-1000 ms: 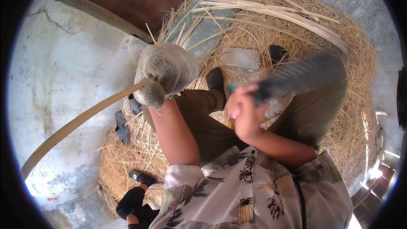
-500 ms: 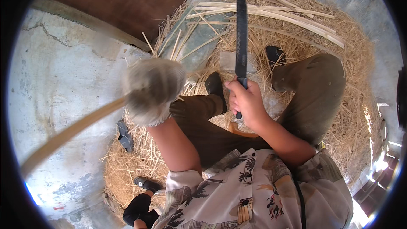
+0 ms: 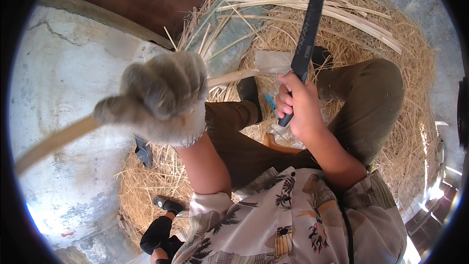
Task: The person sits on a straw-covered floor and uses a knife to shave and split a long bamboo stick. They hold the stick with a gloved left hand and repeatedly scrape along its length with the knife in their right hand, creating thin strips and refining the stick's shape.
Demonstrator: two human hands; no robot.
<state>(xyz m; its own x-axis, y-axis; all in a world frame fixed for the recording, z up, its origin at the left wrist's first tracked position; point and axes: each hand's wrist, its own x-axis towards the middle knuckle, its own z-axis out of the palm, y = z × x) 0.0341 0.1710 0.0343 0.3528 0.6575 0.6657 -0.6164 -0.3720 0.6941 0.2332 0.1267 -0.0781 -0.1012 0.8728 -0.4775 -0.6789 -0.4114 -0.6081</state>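
My left hand (image 3: 159, 100), in a worn grey-white work glove, is closed round a long pale strip (image 3: 61, 139) that looks like split bamboo. One end of the strip reaches toward the wall at the left. Its other end (image 3: 232, 77) comes out past the glove and runs toward the knife. My bare right hand (image 3: 299, 99) grips the handle of a knife with a long black blade (image 3: 309, 32), which points up and away from me, tilted slightly right. Whether the blade touches the strip is hard to tell. Something small and blue (image 3: 272, 105) shows beside my right fingers.
Dried shavings (image 3: 408, 117) cover the floor around my bent legs. Several split strips (image 3: 351, 23) lie across the far pile. A grey block (image 3: 273, 59) sits between my feet. A curved wooden piece (image 3: 278, 144) lies near my lap. Another person's leg (image 3: 159, 230) shows at lower left, by the wall (image 3: 63, 78).
My left hand has turned and moved a little left and nearer with the strip, whose far end now shows past the glove. The knife has shifted right and tilted rightward.
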